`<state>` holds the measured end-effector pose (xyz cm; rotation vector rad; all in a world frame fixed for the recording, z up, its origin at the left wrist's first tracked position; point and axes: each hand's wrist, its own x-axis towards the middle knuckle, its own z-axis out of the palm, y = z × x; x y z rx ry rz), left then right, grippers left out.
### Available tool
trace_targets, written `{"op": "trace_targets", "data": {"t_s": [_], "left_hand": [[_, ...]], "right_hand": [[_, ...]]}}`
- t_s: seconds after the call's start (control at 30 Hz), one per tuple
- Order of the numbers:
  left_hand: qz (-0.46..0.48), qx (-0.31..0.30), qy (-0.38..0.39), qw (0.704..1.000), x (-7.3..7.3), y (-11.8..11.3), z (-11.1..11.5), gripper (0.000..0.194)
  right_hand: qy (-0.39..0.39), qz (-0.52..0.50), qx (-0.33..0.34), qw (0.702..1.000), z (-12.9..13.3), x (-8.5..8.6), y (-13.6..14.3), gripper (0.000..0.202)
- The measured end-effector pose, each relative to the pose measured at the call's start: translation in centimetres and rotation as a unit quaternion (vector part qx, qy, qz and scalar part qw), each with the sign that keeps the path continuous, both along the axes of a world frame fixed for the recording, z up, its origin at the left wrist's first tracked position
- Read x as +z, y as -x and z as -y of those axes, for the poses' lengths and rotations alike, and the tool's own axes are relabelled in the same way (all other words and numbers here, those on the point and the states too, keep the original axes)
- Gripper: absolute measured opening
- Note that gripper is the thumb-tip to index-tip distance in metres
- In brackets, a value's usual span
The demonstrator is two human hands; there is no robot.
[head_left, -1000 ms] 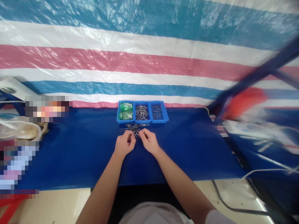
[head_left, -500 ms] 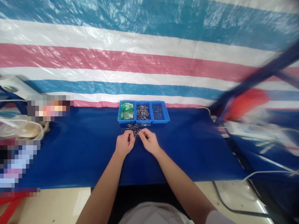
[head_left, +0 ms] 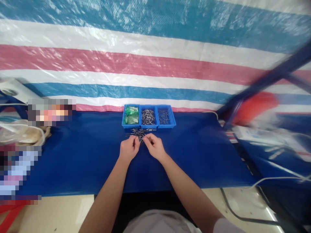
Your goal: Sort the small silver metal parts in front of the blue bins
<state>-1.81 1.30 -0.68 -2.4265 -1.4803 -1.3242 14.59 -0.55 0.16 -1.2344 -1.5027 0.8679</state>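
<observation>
A loose pile of thin, dark metal pins (head_left: 139, 132) lies on the blue table, just in front of the bins. At the near left edge of this pile, my left hand (head_left: 129, 149) is closed in a pinch. My right hand (head_left: 155, 147) pinches close beside it, thumb and index finger together. Both hands' fingertips seem to meet on one thin metal pin, mostly hidden by the fingers. Behind the pile stand three blue bins: the left bin (head_left: 123, 120) with green packets, the middle bin (head_left: 148, 126) full of metal pins, and the right bin (head_left: 172, 120) with fewer pins.
The blue tabletop (head_left: 194, 155) extends to both sides. Striped plastic sheeting (head_left: 155, 64) hangs behind it. A blue metal frame (head_left: 262, 81) slants at the right, near a blurred red bag (head_left: 259, 106) and white cables (head_left: 277, 178). Clutter at the left is partly pixelated.
Hardly anything differs. Both hands keep their pinch at the pile, and the whole view has shifted very slightly.
</observation>
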Motion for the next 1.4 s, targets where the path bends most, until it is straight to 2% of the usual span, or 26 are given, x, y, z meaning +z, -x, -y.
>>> {"op": "trace_targets", "data": {"t_s": [0.13, 0.37, 0.47, 0.87, 1.2, 1.4], "left_hand": [[0.002, 0.003, 0.006, 1.0, -0.04, 0.1, 0.07, 0.016], [0.048, -0.029, 0.06, 0.997, 0.02, 0.04, 0.28, 0.019], [0.056, -0.02, 0.06, 0.996, 0.04, -0.05, 0.31, 0.019], [0.028, -0.013, 0.045, 0.999, -0.4, 0.12, -0.01, 0.016], [-0.015, 0.004, 0.022, 1.0, -0.63, 0.2, -0.26, 0.022], [-0.02, -0.006, 0.037, 0.999, -0.62, 0.31, -0.41, 0.027]], "right_hand": [[-0.008, 0.001, 0.006, 1.0, 0.02, -0.11, -0.05, 0.028], [-0.011, 0.012, 0.012, 1.0, -0.13, -0.05, -0.4, 0.032], [-0.01, 0.016, 0.016, 1.0, -0.15, -0.01, -0.42, 0.033], [-0.015, 0.006, -0.023, 1.0, -0.13, 0.0, -0.02, 0.03], [-0.02, 0.028, -0.009, 0.999, -0.07, 0.01, -0.07, 0.028], [-0.025, 0.006, -0.031, 0.999, -0.18, 0.29, -0.02, 0.029]]}}
